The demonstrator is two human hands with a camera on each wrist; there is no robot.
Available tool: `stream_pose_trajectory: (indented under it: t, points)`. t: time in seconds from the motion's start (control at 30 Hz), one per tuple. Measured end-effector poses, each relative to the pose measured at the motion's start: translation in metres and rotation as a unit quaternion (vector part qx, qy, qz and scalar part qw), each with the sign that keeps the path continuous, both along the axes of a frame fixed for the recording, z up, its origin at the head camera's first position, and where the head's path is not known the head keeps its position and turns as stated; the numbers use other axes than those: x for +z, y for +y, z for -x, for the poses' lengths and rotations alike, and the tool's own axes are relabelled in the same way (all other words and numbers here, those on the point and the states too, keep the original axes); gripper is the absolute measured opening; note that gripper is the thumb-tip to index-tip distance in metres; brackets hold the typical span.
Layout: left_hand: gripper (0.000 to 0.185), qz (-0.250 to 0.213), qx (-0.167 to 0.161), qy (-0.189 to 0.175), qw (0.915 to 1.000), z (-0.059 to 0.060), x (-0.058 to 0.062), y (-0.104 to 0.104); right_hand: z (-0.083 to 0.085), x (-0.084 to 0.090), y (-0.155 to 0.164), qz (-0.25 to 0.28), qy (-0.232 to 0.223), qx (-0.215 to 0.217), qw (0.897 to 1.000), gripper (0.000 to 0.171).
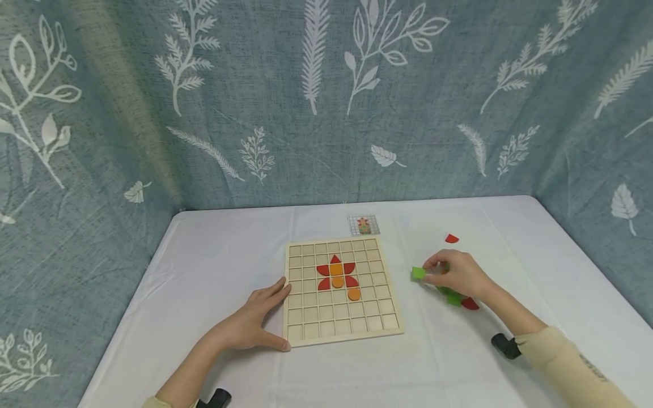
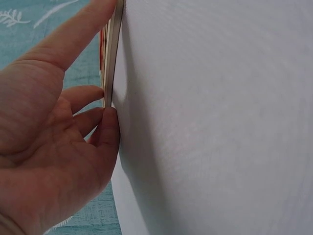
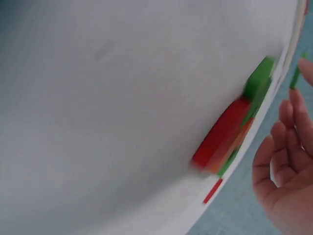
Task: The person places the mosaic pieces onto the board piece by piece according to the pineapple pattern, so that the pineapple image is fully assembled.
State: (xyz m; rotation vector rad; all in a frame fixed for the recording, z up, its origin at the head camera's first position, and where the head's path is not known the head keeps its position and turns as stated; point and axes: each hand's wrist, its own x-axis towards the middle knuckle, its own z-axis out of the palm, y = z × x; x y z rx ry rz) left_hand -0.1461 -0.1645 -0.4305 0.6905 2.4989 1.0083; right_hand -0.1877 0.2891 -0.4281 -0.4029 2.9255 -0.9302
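Near loose pieces [image 1: 454, 299], right hand [image 1: 463, 274] pinches green square [image 1: 418, 273]; left hand [image 1: 249, 321], relaxed, touches board [image 1: 325, 313].

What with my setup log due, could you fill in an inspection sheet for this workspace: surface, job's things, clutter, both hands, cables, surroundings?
Surface: white table covering, faint creases.
Job's things: gridded wooden board bearing red and orange pieces; pattern card beyond it; loose red, green and orange pieces to its right, with a lone red piece farther back.
Clutter: nothing seen.
Left grip: touches the board's left edge.
Right grip: pinches a green square.
Cables: nothing seen.
Surroundings: leaf-print teal curtain behind and at both sides.
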Motion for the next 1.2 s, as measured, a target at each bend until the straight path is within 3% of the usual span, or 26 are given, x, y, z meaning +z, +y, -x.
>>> stream_pose_trajectory:
  t: [0.17, 0.33, 0.73, 0.93, 1.2]
  points:
    - [0.111, 0.006, 0.005, 0.000, 1.0000, 0.000, -0.001, 0.000, -0.001, 0.001, -0.018, 0.070, 0.005, 0.006, 0.998, 0.024]
    - [0.110, 0.006, 0.004, 0.001, 1.0000, -0.001, 0.000, 0.001, -0.001, 0.004, -0.040, 0.127, -0.023, 0.013, 0.992, 0.026]
    - [0.111, 0.007, 0.004, 0.008, 0.9999, -0.002, 0.000, 0.002, 0.002, 0.003, -0.099, 0.191, -0.097, 0.049, 0.975, 0.026]
    - [0.111, 0.007, 0.007, 0.007, 0.9999, -0.001, -0.004, 0.001, 0.000, 0.000, -0.126, 0.161, -0.087, 0.097, 0.978, 0.021]
    - [0.111, 0.010, 0.009, 0.003, 0.9999, -0.001, -0.002, 0.001, -0.001, -0.005, -0.145, 0.031, 0.019, 0.143, 0.989, 0.016]
